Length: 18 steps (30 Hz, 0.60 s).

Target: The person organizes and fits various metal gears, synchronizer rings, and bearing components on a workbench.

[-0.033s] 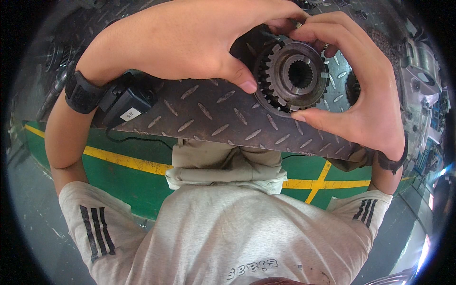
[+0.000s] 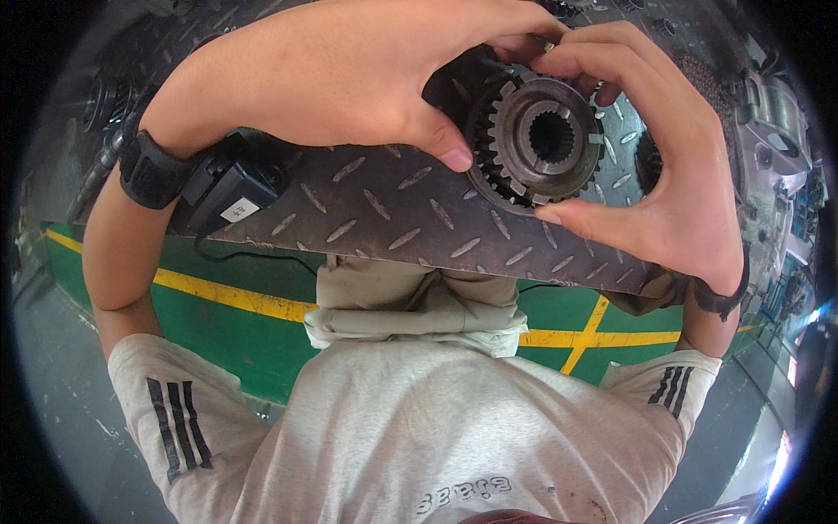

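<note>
Dark metal bench [image 2: 415, 203] with raised tread pattern lies under the round, toothed, grey steel gear assembly [image 2: 576, 150], whose rim is pinched in the grip of left hand [image 2: 410, 77] and right hand [image 2: 685, 148].

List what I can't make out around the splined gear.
All in the head view:
Underside of the splined gear: hidden by its upper face.
Some fingertips of the left hand: behind the right hand.
Right side of the dark toothed part: covered by the right hand.
Metal casting: details blurred near the fisheye rim.
</note>
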Tool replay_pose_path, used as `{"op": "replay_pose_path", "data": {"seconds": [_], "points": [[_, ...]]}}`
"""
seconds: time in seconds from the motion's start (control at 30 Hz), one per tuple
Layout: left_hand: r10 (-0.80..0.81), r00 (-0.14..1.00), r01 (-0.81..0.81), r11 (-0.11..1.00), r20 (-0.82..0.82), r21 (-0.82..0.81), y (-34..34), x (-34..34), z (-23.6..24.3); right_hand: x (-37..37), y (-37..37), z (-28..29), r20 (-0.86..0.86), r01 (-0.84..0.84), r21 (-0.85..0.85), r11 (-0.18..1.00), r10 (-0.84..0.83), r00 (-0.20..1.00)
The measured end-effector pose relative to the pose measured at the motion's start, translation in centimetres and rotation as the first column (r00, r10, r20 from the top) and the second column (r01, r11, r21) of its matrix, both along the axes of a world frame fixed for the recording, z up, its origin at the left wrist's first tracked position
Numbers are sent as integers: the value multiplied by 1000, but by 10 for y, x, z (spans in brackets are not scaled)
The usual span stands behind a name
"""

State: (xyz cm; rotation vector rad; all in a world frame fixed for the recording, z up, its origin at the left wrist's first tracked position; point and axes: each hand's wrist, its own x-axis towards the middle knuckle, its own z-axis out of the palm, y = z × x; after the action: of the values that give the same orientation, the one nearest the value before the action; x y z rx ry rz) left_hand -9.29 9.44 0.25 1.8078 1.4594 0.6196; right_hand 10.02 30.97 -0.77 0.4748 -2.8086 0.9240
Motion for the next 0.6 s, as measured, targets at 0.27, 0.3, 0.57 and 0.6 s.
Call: {"op": "replay_pose_path", "data": {"seconds": [0.27,0.3,0.57,0.6], "points": [[37,999,-36,999,14,-38,3,12,17,2,5,-8,-19,-34,-69,997,33,999],[64,998,-63,995,7,-82,4,12,17,2,5,-8,-16,-30,-66,997,29,999],[21,1000,-21,999,21,-29,-4,2,2,-9,1,28,139,-114,164,980,91,986],[12,999,-11,1000,32,-5,-5,4,7,-7,2,23,142,-117,169,979,93,986]]}}
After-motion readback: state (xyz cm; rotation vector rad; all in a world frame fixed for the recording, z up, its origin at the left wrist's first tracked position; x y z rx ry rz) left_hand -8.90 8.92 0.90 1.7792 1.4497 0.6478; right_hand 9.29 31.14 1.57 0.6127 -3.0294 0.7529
